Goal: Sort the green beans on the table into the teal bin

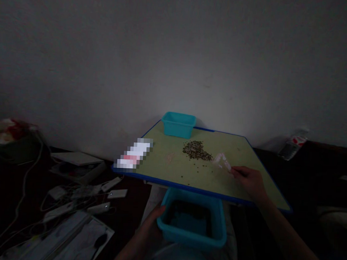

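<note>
My right hand [250, 182] reaches over the small folding table [217, 181], thumb and fingers pinched on a clear plastic bag [222, 161]. The bag's far end lies at the right side of a loose heap of small dark and pale grains [196, 149]; they look like seeds or small beans. A few grains lie scattered nearer the table's front edge. Below that edge, my left hand [154, 223] grips the left rim of a turquoise plastic basket [193, 240] at my lap. Dark contents line the basket's inside, too dim to make out.
A second turquoise basket [177, 129] stands at the table's back. A phone-like bright, blurred-out rectangle [134, 153] lies at the left edge. Cables and white chargers [99, 207] clutter the floor at left. Right of the table leans a plastic bottle [294, 145] by the wall.
</note>
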### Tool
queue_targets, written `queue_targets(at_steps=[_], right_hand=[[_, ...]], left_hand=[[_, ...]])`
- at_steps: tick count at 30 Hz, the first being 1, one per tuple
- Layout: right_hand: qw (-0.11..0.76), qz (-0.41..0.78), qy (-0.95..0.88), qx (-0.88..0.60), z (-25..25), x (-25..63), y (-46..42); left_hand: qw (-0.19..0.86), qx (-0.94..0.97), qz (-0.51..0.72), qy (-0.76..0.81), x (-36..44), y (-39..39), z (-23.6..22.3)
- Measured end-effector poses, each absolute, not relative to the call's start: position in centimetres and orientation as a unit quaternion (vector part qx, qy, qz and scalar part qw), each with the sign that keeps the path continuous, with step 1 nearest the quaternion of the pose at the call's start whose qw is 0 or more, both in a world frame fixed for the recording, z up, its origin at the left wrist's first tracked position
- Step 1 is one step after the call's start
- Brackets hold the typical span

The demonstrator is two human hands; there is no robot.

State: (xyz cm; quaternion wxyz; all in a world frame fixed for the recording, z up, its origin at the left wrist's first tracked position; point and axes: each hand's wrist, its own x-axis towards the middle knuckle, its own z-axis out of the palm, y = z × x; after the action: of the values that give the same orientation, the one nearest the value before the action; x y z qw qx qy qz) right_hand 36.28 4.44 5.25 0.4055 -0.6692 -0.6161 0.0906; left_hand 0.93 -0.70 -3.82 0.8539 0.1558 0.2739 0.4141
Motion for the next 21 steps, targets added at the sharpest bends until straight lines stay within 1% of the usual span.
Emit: queue_targets(at_steps=[5,8,16,21], right_hand=[[0.34,0.045,-0.629,-0.697,4.5,36.8,4.8],[0.322,0.039,-0.637,-0.699,4.6,35.4,5.3],[0.342,0.072,-0.675,-0.65,5.3,31.2,6.8],[0.333,0.105,-0.705,-0.617,5.5,29.4,6.2]], left_hand=[[0.843,0.166,0.423,0.289,0.7,-0.6,-3.6],[0.839,0.157,0.414,0.317,0.8,-0.8,-2.9],[0.846,0.16,0.412,0.297,0.6,-0.7,-2.9],[0.842,0.16,0.417,0.303,0.6,-0.8,-2.4]])
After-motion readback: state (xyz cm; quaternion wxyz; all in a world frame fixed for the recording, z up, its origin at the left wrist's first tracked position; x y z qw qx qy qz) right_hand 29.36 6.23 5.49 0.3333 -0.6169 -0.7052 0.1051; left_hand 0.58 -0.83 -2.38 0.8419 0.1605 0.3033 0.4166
